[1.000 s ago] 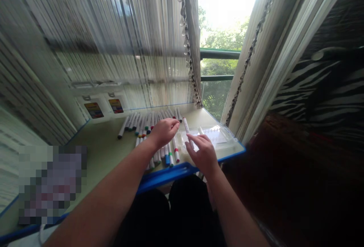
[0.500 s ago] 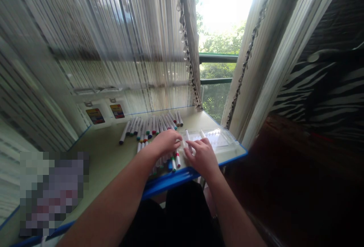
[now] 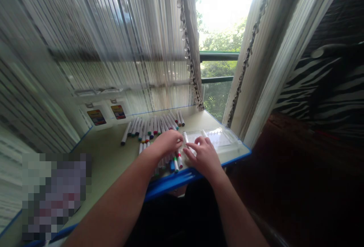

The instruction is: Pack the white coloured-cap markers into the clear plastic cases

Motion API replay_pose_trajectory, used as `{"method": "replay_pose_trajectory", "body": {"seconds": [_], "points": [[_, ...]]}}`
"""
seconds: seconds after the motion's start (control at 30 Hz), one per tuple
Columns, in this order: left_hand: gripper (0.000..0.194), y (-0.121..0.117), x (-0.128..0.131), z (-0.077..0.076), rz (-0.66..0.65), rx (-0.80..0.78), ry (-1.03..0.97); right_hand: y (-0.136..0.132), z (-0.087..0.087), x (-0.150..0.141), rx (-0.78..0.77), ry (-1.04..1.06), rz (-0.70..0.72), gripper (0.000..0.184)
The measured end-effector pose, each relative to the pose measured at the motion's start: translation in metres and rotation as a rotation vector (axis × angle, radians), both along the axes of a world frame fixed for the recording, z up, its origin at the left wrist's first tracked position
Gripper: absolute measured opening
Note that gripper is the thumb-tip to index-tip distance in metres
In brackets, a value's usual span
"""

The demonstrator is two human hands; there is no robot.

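My left hand (image 3: pixel 171 141) is over the right side of the marker group, its fingers curled together; what they hold, if anything, is hidden. Beside it, my right hand (image 3: pixel 203 155) has its fingers spread over a clear plastic case (image 3: pixel 231 146). Its index fingertip and thumb are at the near end of a white marker (image 3: pixel 185 137), which lies along the left side of the case. A second white marker (image 3: pixel 204 133) lies farther right in the case. Below my left hand are a red-banded marker (image 3: pixel 180 160) and a green-banded marker (image 3: pixel 176 164).
Several white markers (image 3: pixel 150 125) with coloured ends lie in a row across the table (image 3: pixel 110 159). Clear cases with labels (image 3: pixel 96 117) stand at the back left. A blurred-out object (image 3: pixel 59 197) lies at the left. Curtains (image 3: pixel 136 49) hang behind the blue table edge.
The whole view has shifted slightly. The white marker near my right fingertips lies a little farther left relative to that hand. My left hand stays curled in about the same place.
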State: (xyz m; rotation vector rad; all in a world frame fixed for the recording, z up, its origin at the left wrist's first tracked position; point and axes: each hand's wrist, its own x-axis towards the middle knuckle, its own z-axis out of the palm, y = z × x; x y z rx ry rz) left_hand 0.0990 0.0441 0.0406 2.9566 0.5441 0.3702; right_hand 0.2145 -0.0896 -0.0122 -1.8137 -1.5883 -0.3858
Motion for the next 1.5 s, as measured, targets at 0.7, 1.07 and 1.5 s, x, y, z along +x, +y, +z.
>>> {"method": "replay_pose_trajectory", "body": {"seconds": [0.7,1.07,1.5], "points": [[0.019,0.013,-0.004,0.002,0.089,-0.069,-0.028,0.001,0.0,0.0,-0.008,-0.058,0.031,0.023],[0.023,0.016,-0.009,0.012,0.137,-0.117,-0.131,-0.002,0.001,-0.001,0.065,0.007,0.041,0.022],[0.028,0.018,-0.012,0.011,0.261,0.009,0.006,-0.016,0.006,-0.005,-0.02,-0.212,0.404,0.017]]}}
